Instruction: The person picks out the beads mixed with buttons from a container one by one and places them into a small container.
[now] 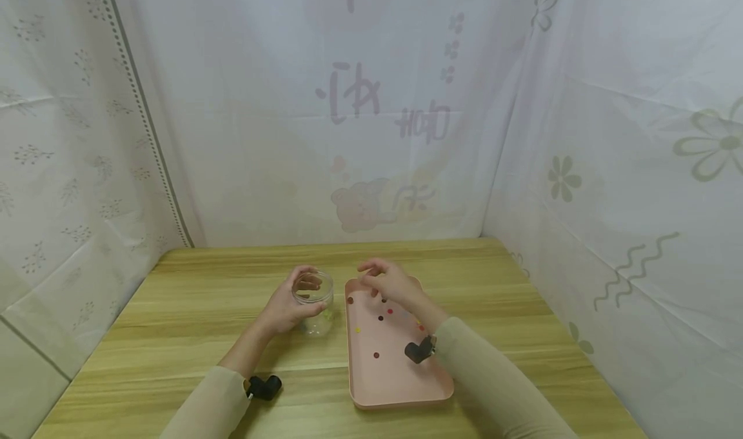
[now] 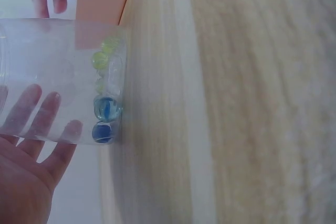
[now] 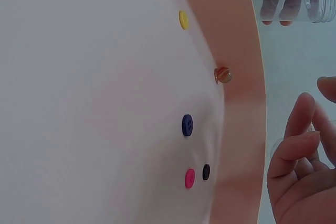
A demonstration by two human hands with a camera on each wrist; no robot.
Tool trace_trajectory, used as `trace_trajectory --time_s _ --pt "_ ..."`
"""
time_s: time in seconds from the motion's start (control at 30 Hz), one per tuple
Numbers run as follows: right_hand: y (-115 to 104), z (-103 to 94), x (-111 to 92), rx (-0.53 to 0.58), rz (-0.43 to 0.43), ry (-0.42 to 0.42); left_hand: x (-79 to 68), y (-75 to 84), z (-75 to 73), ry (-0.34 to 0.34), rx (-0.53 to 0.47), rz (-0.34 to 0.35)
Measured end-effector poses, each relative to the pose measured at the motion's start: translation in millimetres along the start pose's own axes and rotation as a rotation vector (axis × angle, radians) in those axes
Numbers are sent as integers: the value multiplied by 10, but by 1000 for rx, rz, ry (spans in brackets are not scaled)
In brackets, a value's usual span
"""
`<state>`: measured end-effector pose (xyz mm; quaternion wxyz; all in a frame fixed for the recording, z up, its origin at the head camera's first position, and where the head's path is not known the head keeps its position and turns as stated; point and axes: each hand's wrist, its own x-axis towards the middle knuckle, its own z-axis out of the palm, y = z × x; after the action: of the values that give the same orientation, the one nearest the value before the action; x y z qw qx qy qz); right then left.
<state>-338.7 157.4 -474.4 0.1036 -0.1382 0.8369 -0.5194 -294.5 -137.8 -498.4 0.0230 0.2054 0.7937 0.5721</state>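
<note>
My left hand (image 1: 290, 307) grips a clear jar (image 2: 58, 72) around its side, left of the pink tray (image 1: 400, 387). The jar has no lid on and stands upright. Blue marbles (image 2: 106, 109) and yellow-green marbles (image 2: 100, 60) lie on its bottom. Above the far end of the tray hovers my right hand (image 1: 391, 283), its fingers loosely bent and the thumb apart from the fingertips; nothing shows in its grasp. Beneath it, a brown-orange marble (image 3: 224, 75) lies against the tray wall, near a dark blue button (image 3: 187, 125) and a pink button (image 3: 190, 178).
Other buttons lie spread over the tray floor, among them a yellow button (image 3: 183, 20), a black button (image 3: 206, 172) and a dark red button (image 1: 376, 355). The wooden table (image 1: 232, 278) runs back to white patterned curtains (image 1: 261, 136) on three sides.
</note>
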Motion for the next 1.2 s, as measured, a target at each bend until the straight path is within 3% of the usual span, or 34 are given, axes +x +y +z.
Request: trace_trajectory --time_s 0.4,0.63,1.2 --pt "20 79 17 13 12 -94 -2 2 -2 3 -2 -4" --pt "164 164 44 -30 63 -126 4 -12 -4 -1 -12 -6" --pt "337 262 9 -102 10 -141 1 -18 -1 2 -36 -18"
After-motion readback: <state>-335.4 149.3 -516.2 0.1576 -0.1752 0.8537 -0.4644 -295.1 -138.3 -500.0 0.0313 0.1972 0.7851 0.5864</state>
